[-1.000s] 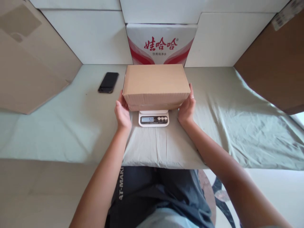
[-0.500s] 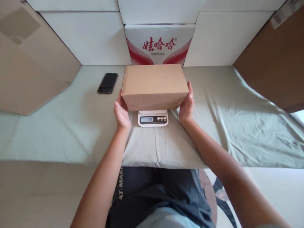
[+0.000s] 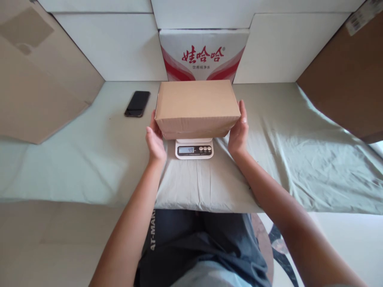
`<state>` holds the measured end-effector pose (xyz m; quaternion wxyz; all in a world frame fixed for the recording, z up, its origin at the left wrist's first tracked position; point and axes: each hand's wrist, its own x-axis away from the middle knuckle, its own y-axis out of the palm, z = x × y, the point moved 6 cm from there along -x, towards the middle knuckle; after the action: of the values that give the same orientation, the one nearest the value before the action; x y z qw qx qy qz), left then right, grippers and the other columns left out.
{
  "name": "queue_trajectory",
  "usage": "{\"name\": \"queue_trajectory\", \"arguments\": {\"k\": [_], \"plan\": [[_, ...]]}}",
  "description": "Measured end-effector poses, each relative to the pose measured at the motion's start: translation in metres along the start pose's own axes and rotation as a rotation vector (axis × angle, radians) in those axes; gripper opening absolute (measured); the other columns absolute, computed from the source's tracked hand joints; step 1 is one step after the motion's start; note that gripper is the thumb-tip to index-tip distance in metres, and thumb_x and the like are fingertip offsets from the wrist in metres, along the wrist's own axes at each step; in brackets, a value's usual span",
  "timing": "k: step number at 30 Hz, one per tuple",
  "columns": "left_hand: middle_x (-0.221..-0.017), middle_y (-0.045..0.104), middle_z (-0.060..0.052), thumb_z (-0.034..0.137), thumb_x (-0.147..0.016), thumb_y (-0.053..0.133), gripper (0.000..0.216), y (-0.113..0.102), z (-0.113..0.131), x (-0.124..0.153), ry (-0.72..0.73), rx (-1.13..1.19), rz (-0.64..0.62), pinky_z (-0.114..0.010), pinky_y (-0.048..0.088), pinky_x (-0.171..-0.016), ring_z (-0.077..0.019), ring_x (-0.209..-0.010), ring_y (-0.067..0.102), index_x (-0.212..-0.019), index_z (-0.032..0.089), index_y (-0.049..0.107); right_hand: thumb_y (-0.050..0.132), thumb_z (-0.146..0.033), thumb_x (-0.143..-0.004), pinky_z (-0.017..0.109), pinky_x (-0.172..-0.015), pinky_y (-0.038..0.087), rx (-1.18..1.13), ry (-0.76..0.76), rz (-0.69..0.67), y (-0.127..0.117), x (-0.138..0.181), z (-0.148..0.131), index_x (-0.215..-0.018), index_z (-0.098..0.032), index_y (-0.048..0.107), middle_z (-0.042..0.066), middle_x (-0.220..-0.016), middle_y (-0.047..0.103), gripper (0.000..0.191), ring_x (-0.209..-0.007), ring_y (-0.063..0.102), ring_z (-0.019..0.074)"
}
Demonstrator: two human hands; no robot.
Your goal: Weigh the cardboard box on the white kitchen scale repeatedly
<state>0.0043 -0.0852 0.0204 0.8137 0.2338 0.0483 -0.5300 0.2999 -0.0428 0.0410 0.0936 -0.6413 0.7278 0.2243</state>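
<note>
A closed brown cardboard box is over a small white kitchen scale, hiding most of its platform; whether its full weight rests there, I cannot tell. The scale's lit display shows what looks like 49, with several round buttons beside it. My left hand is curved against the box's left side, its fingertips partly hidden behind the box. On the opposite side my right hand holds the box's right end, fingers pointing up along it.
A black phone lies on the green cloth to the left. Behind stands a white and red printed carton among white panels. Large brown cardboard sheets rise at the left, and another brown board at the right.
The whole view has shifted slightly. Both hands stay at the box's sides, and the scale's reading looks the same.
</note>
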Motion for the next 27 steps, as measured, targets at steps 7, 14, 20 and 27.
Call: {"name": "queue_trajectory", "arguments": {"k": [7, 14, 20, 27], "plan": [[-0.152, 0.071, -0.016, 0.1, -0.085, 0.051, 0.096, -0.001, -0.003, -0.002, 0.003, 0.006, 0.004, -0.047, 0.05, -0.125, -0.0371, -0.158, 0.054, -0.138, 0.023, 0.075, 0.05, -0.086, -0.09, 0.065, -0.146, 0.019, -0.052, 0.018, 0.011, -0.002, 0.0, 0.006, -0.161, -0.042, 0.05, -0.002, -0.174, 0.052, 0.084, -0.174, 0.035, 0.0319], [-0.154, 0.071, -0.015, 0.101, -0.083, 0.052, 0.098, 0.0, -0.002, -0.002, -0.017, 0.014, 0.02, -0.047, 0.05, -0.126, -0.0371, -0.158, 0.054, -0.138, 0.024, 0.076, 0.053, -0.085, -0.09, 0.061, -0.147, 0.019, -0.087, 0.042, 0.021, 0.0, 0.002, 0.008, -0.159, -0.037, 0.052, 0.0, -0.175, 0.052, 0.084, -0.173, 0.036, 0.0306], [-0.156, 0.068, -0.017, 0.102, -0.083, 0.05, 0.102, 0.0, -0.002, -0.002, -0.019, 0.005, -0.007, -0.05, 0.045, -0.131, -0.0375, -0.161, 0.051, -0.143, 0.023, 0.073, 0.052, -0.091, -0.088, 0.06, -0.147, 0.019, -0.07, 0.051, 0.016, -0.001, 0.001, 0.013, -0.162, -0.036, 0.051, 0.002, -0.178, 0.048, 0.093, -0.174, 0.034, 0.0314], [-0.157, 0.067, -0.017, 0.1, -0.082, 0.056, 0.097, 0.0, -0.003, -0.001, -0.037, 0.025, 0.017, -0.051, 0.049, -0.127, -0.038, -0.159, 0.053, -0.137, 0.023, 0.076, 0.052, -0.091, -0.089, 0.059, -0.147, 0.02, -0.058, 0.045, 0.004, 0.0, 0.003, 0.011, -0.158, -0.036, 0.056, 0.001, -0.178, 0.048, 0.088, -0.175, 0.032, 0.0314]]}}
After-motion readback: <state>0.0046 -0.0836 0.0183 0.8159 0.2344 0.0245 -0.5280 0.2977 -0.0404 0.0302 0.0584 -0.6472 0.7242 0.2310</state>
